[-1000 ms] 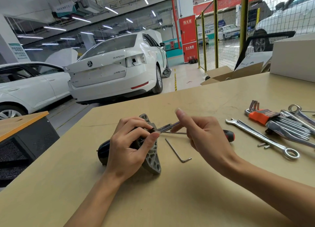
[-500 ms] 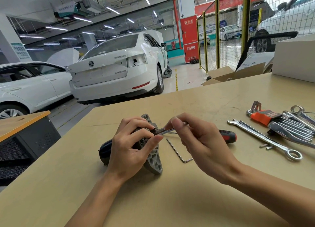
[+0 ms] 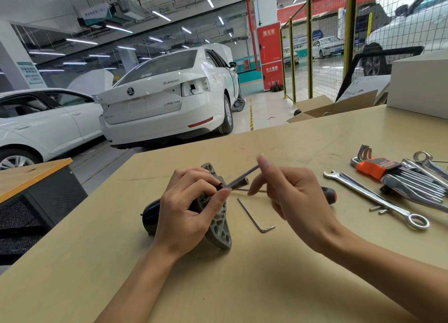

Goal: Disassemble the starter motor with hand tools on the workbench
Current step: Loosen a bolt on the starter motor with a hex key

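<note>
The starter motor [image 3: 218, 228], with a black body and a grey cast flange, lies on the tan workbench [image 3: 242, 286]. My left hand [image 3: 186, 211] grips it around the body, thumb near the flange. A long thin metal bolt [image 3: 240, 179] sticks out of the motor toward the upper right. My right hand [image 3: 291, 194] pinches the bolt's outer end between thumb and forefinger, the other fingers loosely spread.
A hex key [image 3: 254, 216] lies just right of the motor. A red-and-black screwdriver [image 3: 328, 194] sits behind my right hand. Combination wrenches [image 3: 378, 199], an orange hex key set [image 3: 378, 167] and small screws [image 3: 378, 209] lie at the right. A white box [image 3: 419, 85] stands at the back right.
My right hand has shifted its fingers along the bolt, rolling it; the forefinger now points upward. The left hand and motor stay put.
</note>
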